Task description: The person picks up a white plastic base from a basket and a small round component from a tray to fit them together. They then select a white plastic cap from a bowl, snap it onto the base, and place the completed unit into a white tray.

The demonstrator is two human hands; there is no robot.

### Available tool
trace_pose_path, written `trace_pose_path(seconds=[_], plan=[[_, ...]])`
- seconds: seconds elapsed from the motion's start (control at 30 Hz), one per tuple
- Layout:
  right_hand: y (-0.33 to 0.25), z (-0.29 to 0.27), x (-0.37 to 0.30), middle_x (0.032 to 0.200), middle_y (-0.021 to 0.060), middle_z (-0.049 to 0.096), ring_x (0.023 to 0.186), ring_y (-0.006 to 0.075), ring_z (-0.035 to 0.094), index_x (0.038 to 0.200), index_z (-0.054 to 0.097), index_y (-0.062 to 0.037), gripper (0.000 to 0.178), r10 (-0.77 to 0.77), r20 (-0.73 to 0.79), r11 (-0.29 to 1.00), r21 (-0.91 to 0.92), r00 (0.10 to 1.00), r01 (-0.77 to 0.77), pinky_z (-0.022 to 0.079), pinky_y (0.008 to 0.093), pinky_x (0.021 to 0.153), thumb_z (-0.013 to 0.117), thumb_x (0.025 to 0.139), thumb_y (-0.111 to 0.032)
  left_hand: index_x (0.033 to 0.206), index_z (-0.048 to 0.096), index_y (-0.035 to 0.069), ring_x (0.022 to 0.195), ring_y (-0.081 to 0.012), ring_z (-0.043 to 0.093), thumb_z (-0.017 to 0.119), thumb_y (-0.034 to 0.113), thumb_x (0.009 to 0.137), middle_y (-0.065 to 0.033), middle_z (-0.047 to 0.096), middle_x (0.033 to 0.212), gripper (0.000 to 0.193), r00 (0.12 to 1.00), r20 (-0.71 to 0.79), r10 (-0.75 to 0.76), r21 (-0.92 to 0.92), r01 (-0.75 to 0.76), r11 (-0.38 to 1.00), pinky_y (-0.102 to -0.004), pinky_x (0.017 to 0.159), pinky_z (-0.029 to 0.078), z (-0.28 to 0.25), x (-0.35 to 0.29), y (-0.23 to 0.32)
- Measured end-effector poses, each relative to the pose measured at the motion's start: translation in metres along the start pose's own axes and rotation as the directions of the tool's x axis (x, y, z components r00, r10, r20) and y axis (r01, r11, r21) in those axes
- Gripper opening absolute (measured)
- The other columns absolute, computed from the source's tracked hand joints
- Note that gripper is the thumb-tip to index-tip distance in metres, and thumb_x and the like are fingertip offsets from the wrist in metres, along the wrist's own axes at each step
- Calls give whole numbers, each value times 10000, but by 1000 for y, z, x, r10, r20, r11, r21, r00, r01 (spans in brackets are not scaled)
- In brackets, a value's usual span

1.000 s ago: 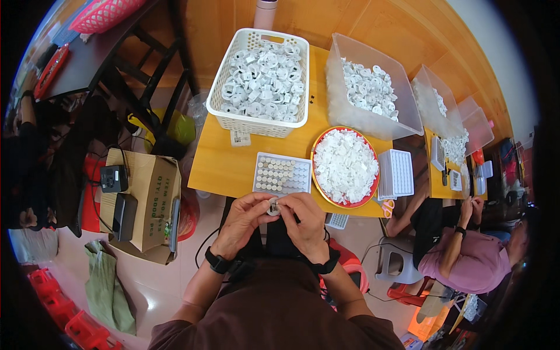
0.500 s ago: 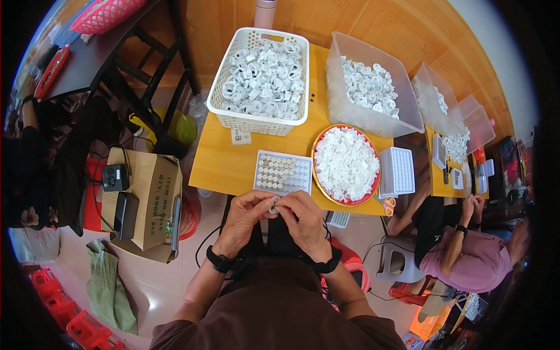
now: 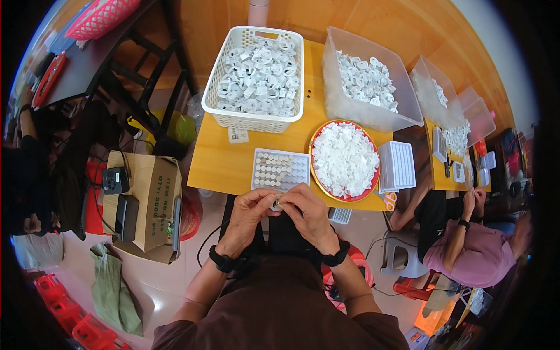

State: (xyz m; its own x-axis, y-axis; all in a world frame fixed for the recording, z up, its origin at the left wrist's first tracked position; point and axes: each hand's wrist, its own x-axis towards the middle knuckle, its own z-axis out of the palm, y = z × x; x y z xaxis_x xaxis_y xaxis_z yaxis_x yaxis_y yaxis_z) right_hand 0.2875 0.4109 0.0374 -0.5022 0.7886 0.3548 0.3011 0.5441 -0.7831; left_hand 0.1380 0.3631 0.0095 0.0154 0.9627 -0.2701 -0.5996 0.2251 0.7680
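Observation:
Close in front of my body, my left hand (image 3: 245,219) and my right hand (image 3: 310,219) meet just off the table's near edge. Between their pinched fingertips is a small round whitish plastic piece (image 3: 276,204) with something dark in its middle; fingers hide much of it. Just beyond my fingers lies a white compartment tray (image 3: 301,169); beige round pieces (image 3: 270,169) fill its left part. Right of it, a red gold-edged plate (image 3: 345,197) bears a heap of small white plastic parts (image 3: 345,157).
At the back of the yellow table (image 3: 221,166) stand a white basket (image 3: 251,121) and a clear bin (image 3: 373,119), both full of white round parts. Stacked trays (image 3: 396,169) and pink scissors (image 3: 389,201) sit right. Another person (image 3: 466,251) sits at the right; a cardboard box (image 3: 146,204) stands left.
My fingertips have shifted slightly on the small round piece, and my right hand sits a little higher over it. The whole view has tilted slightly.

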Motion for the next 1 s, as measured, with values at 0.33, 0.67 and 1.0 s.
trace_pose_path(seconds=[0.33, 0.67, 1.0], plan=[[3, 0, -7, 817, 61, 511, 686, 103, 562, 816, 553, 38, 89, 347, -20, 830, 473, 938, -297, 488, 230, 584, 610, 762, 80, 989, 632, -8, 821, -124, 590, 550, 104, 881, -71, 632, 930, 175, 1000, 1, 5, 140, -5, 990, -257, 718, 502, 12, -2, 5], [20, 15, -31, 750, 31, 531, 660, 66, 544, 869, 529, 10, 130, 452, -91, 740, 593, 888, -316, 446, 192, 534, 624, 783, 28, 985, 623, 3, 798, -127, 593, 562, 98, 875, -74, 635, 916, 157, 1000, 9, -14, 144, 13, 990, -264, 703, 503, 11, 5, -11], [89, -65, -66, 773, 123, 570, 690, 274, 558, 874, 599, -1, 143, 329, -544, 888, -99, 772, -449, 439, 336, 620, 630, 734, -12, 981, 604, 6, 825, -144, 606, 524, 162, 903, -107, 630, 934, 192, 998, 33, -53, 96, 50, 994, -259, 703, 518, 12, 5, -6]])
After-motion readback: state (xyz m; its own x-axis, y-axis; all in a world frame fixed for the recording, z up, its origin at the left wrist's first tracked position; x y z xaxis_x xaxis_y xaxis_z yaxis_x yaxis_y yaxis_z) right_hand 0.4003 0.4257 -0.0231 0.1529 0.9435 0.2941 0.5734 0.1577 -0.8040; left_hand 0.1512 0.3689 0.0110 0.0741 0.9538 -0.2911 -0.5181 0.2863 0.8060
